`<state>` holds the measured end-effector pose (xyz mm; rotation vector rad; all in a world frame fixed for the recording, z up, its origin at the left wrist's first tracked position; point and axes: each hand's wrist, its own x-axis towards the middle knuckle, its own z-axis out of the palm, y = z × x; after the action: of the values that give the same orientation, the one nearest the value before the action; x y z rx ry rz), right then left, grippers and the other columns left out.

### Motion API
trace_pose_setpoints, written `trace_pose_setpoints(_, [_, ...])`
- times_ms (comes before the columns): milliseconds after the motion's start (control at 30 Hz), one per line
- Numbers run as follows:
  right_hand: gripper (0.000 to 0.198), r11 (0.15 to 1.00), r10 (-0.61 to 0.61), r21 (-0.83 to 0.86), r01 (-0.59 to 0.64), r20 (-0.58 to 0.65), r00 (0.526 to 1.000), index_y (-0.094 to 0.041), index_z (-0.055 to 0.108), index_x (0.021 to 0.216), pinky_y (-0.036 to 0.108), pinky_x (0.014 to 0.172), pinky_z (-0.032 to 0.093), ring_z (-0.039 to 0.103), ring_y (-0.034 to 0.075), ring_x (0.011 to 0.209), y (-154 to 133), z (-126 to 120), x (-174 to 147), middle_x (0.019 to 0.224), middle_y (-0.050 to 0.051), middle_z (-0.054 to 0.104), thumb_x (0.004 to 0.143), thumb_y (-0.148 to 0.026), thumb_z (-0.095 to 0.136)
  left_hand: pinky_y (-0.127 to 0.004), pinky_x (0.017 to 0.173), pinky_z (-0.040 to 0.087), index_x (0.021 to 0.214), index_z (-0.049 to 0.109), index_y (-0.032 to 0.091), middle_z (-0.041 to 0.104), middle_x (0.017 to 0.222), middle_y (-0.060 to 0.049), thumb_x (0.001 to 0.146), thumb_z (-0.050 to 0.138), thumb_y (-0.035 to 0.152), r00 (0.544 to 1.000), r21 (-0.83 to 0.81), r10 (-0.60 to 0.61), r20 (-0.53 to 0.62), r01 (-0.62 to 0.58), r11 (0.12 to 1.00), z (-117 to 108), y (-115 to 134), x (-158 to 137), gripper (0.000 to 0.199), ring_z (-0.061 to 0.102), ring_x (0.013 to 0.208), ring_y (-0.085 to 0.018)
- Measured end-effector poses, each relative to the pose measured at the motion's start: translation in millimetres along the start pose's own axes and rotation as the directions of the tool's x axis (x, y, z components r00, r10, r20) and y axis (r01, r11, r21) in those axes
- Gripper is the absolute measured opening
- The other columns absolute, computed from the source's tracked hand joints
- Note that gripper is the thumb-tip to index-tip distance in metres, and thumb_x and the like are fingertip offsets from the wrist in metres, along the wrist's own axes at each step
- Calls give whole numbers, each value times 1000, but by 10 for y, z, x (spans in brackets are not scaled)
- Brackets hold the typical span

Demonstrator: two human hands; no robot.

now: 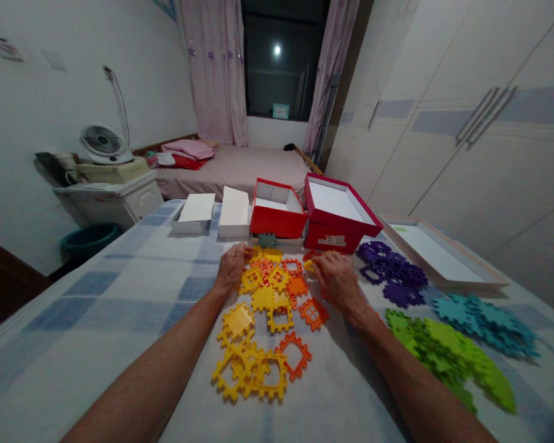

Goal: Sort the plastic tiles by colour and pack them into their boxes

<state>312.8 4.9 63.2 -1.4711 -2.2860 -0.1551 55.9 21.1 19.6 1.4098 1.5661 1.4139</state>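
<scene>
A loose pile of yellow interlocking toy tiles [263, 298] and orange interlocking tiles [297, 287] lies on the checked cloth between my hands. My left hand [231, 268] rests at the pile's upper left edge, its fingers curled together against the tiles; what they hold, if anything, is hidden. On the other side, my right hand [338, 278] pinches a small yellow tile [309, 265] at its fingertips. Beneath that hand, red-orange tiles are partly covered. Nearer to me lie an open-framed orange tile [294, 355] and overlapping yellow frame tiles [252, 372].
Purple tiles [392, 271], teal tiles [484, 323] and green tiles [443, 351] form heaps at the right. Behind stand a red box [279, 229], a crimson box [332, 239], white boxes [234, 229] and a shallow lid [466, 282]. A grey-green tile [267, 240] lies before the red box.
</scene>
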Motion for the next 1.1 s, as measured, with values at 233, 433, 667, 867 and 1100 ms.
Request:
trace_pose_setpoints(233, [26, 674, -68, 717, -175, 296, 953, -17, 65, 87, 24, 66, 42, 59, 13, 73, -487, -334, -189, 79, 1, 65, 91, -31, 43, -26, 50, 48, 84, 64, 14, 68, 86, -13, 80, 31, 71, 1000, -1, 0, -12, 0, 1000, 0, 33, -14, 66, 64, 77, -21])
trace_pose_setpoints(433, [22, 725, -178, 685, -69, 284, 942, -19, 64, 103, 27, 82, 42, 57, 15, 94, -783, -278, -293, 104, 4, 63, 90, -27, 47, -26, 50, 48, 84, 63, 14, 68, 86, -13, 81, 30, 70, 1000, 7, 2, -8, -2, 1000, 0, 20, -11, 65, 64, 78, -22])
trace_pose_setpoints(667, [26, 935, -234, 345, 77, 443, 865, -23, 61, 104, 31, 77, 40, 53, 20, 89, -578, -428, -625, 100, 5, 59, 79, -32, 63, -25, 51, 48, 86, 64, 14, 68, 87, -12, 82, 31, 68, 1000, 3, 19, 2, -19, 1000, 2, -32, 7, 63, 64, 78, -21])
trace_pose_setpoints(867, [40, 969, -118, 246, -4, 480, 870, -20, 58, 107, 33, 80, 39, 51, 22, 92, -668, -293, -897, 102, 7, 57, 70, -29, 69, -25, 51, 47, 84, 65, 15, 69, 88, -12, 79, 32, 72, 1000, 10, 6, 0, -6, 1000, -8, 6, -7, 66, 64, 79, -22])
trace_pose_setpoints(1100, [6, 877, -74, 445, -181, 496, 865, -19, 54, 81, 24, 68, 37, 51, 14, 79, -564, -447, -953, 86, 1, 57, 85, -22, 51, -26, 50, 47, 84, 64, 14, 68, 85, -13, 77, 30, 76, 1000, 34, 21, -4, -21, 999, -5, -13, 4, 71, 64, 77, -22])
